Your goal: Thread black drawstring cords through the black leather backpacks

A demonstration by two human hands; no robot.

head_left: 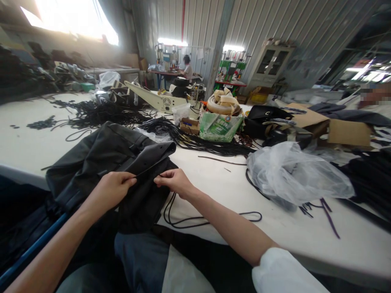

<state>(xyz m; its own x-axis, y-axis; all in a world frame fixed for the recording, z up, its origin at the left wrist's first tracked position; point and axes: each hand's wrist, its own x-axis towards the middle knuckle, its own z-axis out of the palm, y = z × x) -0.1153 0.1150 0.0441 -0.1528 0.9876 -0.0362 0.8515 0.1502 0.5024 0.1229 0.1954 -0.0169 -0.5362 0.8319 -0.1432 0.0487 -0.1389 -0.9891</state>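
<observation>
A black fabric bag [100, 158] lies at the near edge of the white table [214, 191], partly hanging over my lap. My left hand [114, 188] is closed in a pinch on the bag's edge, where a thin black cord [146, 171] comes out. My right hand [174, 182] is also closed, pinching the same black cord close beside the left hand. The cord runs down from my right hand and loops across the table [195, 219] towards the right.
A crumpled clear plastic bag [293, 175] lies to the right. A heap of black cords [195, 140] spreads across the middle, with a green bag [218, 127], small boxes and cardboard [345, 131] behind. A person sits at a far bench [186, 69].
</observation>
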